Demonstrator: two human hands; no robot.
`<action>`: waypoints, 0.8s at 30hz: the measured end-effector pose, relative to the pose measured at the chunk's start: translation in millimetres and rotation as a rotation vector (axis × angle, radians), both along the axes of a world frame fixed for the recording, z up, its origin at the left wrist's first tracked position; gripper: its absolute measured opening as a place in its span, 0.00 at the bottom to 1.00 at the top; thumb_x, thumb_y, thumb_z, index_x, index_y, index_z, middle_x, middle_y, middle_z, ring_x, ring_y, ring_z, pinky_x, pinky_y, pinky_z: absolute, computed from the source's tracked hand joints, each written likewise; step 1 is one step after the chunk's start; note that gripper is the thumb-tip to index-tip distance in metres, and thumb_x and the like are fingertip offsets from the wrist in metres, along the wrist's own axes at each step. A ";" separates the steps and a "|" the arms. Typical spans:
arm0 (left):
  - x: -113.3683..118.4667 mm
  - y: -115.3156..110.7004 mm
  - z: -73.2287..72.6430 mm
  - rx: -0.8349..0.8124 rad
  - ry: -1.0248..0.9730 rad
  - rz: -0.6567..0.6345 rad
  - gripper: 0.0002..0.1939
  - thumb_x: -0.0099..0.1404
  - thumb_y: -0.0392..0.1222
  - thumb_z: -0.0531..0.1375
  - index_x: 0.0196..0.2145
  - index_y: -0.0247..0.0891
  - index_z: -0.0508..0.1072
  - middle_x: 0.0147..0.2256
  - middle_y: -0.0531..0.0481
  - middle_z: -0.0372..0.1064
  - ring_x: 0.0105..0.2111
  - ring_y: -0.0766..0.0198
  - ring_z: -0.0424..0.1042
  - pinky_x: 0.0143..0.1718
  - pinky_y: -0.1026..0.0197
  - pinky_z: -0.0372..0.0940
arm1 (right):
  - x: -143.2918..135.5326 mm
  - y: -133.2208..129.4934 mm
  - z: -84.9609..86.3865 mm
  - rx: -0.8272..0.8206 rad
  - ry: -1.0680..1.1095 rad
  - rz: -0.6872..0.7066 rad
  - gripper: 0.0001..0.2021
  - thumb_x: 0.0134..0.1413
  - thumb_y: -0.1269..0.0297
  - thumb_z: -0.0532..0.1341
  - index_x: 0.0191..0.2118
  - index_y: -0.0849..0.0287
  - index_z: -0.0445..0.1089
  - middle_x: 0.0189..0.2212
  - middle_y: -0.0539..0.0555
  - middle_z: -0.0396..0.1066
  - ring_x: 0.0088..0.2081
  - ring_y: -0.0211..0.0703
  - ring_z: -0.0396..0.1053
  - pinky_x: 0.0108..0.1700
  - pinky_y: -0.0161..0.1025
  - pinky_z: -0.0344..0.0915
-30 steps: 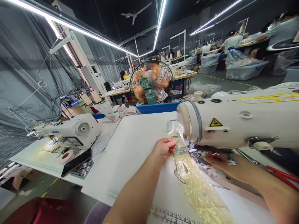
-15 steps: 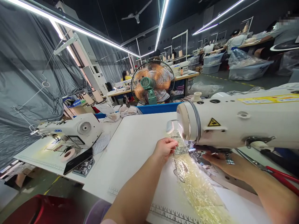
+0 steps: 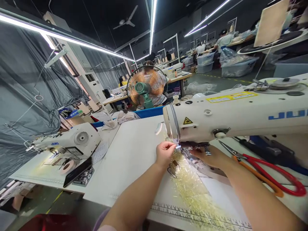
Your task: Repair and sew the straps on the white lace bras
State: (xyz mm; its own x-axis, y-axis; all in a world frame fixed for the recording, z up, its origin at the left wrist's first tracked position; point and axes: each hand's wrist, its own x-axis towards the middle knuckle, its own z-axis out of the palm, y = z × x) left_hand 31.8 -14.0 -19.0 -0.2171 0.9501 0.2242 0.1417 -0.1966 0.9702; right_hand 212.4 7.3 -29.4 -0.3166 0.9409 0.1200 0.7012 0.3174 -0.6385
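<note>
A large white sewing machine [image 3: 197, 118] reaches in from the right, its head over the table. Under the head lies a shiny, yellowish translucent strip [image 3: 190, 189] that runs down toward the table's front edge. My left hand [image 3: 165, 153] is closed in a pinch at the left of the needle area, on the strip's upper part. My right hand [image 3: 211, 156] is behind and below the machine's arm, near the needle area; its fingertips are partly hidden, and what they hold cannot be made out.
Red-handled scissors [image 3: 271, 173] lie to the right, beside my right forearm. A second sewing machine [image 3: 69, 141], a tape roll [image 3: 68, 166] and a dark phone-like slab [image 3: 78, 171] are at the left. A fan [image 3: 146, 86] stands beyond the white table [image 3: 120, 157].
The view has turned to the right, showing more of the machine and the scissors. My left hand is closer to the needle area, and the strip's far end has shifted slightly.
</note>
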 end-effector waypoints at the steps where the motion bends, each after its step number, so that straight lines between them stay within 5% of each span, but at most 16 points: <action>1: 0.3 0.2 -1.8 0.005 0.015 0.004 0.02 0.48 0.36 0.62 0.21 0.36 0.73 0.23 0.52 0.67 0.26 0.67 0.63 0.33 0.65 0.59 | -0.3 0.9 -0.2 -0.017 -0.005 0.019 0.12 0.57 0.58 0.55 0.37 0.62 0.68 0.34 0.50 0.70 0.34 0.37 0.68 0.38 0.40 0.67; 6: 2.2 3.0 -8.6 0.016 0.094 -0.007 0.03 0.49 0.37 0.63 0.24 0.35 0.75 0.26 0.50 0.70 0.29 0.65 0.66 0.35 0.64 0.61 | -3.9 4.3 5.8 0.001 -0.006 0.039 0.10 0.54 0.60 0.55 0.28 0.59 0.69 0.29 0.54 0.73 0.35 0.44 0.70 0.36 0.37 0.63; 24: 5.5 8.4 -12.5 0.029 0.213 -0.079 0.05 0.49 0.39 0.64 0.25 0.35 0.74 0.25 0.51 0.70 0.28 0.65 0.66 0.33 0.64 0.61 | -3.0 -11.8 33.9 0.011 -0.060 0.048 0.12 0.53 0.61 0.52 0.30 0.60 0.70 0.30 0.57 0.74 0.33 0.47 0.70 0.32 0.37 0.59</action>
